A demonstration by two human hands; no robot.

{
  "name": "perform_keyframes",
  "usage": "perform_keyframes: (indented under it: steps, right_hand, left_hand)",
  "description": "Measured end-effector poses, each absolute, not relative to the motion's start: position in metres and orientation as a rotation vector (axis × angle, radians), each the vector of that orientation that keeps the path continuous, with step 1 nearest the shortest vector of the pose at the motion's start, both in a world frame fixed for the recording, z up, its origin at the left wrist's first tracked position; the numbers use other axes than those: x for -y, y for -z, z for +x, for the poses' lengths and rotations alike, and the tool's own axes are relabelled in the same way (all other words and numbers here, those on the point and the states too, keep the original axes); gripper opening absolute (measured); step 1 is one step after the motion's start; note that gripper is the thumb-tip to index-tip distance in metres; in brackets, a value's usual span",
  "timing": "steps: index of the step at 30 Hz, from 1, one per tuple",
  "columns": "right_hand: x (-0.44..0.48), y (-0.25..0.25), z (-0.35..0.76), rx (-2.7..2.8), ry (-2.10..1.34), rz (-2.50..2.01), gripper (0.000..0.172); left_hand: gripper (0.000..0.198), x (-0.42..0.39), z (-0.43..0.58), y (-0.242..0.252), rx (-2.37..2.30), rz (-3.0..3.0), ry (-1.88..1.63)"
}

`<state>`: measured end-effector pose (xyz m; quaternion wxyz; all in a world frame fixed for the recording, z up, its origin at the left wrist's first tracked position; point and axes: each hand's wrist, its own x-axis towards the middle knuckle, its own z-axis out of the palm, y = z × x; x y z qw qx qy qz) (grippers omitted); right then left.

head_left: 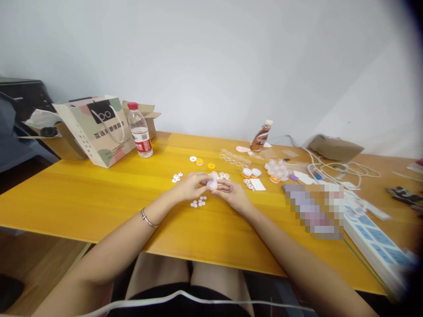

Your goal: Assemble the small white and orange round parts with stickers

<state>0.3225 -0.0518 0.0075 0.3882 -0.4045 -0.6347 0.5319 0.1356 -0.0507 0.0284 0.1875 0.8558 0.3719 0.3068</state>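
Observation:
Between the fingertips of both hands is a small round white-and-orange case (212, 185), held just above the table. My left hand (190, 187) pinches its left side, and my right hand (235, 196) grips the right side. Below the left fingers lie several small white discs (198, 202). Several white pieces (177, 177) sit left of that hand. Flat white cut-out pieces (224, 175) lie just beyond the case. Farther back are a white ring (193, 159) and two yellow round parts (211, 166). Two more white-and-orange round cases (255, 173) stand to the right.
A paper bag (109, 136), a water bottle (140, 134) and a cardboard box (150, 119) stand back left. On the right are a brown drink bottle (261, 137), a cluster of clear-topped round cases (276, 170), tangled white cables (330, 165) and a blurred-out item (312, 211).

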Motion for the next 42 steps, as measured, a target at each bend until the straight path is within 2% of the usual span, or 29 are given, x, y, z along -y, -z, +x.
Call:
perform_keyframes:
  steps: [8,18,24,31,35,42]
  right_hand:
    - [0.054,-0.01,0.321,1.6,-1.319,-1.05,0.036]
    - [0.047,-0.007,0.333,1.664,-1.533,-0.979,0.036]
    - [0.047,-0.025,0.349,1.823,-1.582,-0.949,0.046]
    - [0.025,-0.033,0.377,1.779,-0.89,-1.262,0.021]
    - [0.016,-0.023,0.381,1.854,-0.609,-1.401,0.017]
    - [0.003,-0.013,0.393,1.904,-0.338,-1.603,0.017]
  left_hand:
    - [0.028,0.05,0.136,-0.026,-1.002,2.457,-0.835]
    - [0.037,0.053,0.138,-0.027,-0.894,2.529,-0.843]
    - [0.031,0.059,0.147,-0.028,-0.95,2.549,-0.723]
    - [0.018,0.076,0.161,-0.025,-0.804,2.649,-0.461]
    - [0.023,0.074,0.162,-0.024,-0.771,2.682,-0.517]
    - [0.025,0.044,0.144,-0.012,-1.333,2.708,-0.714]
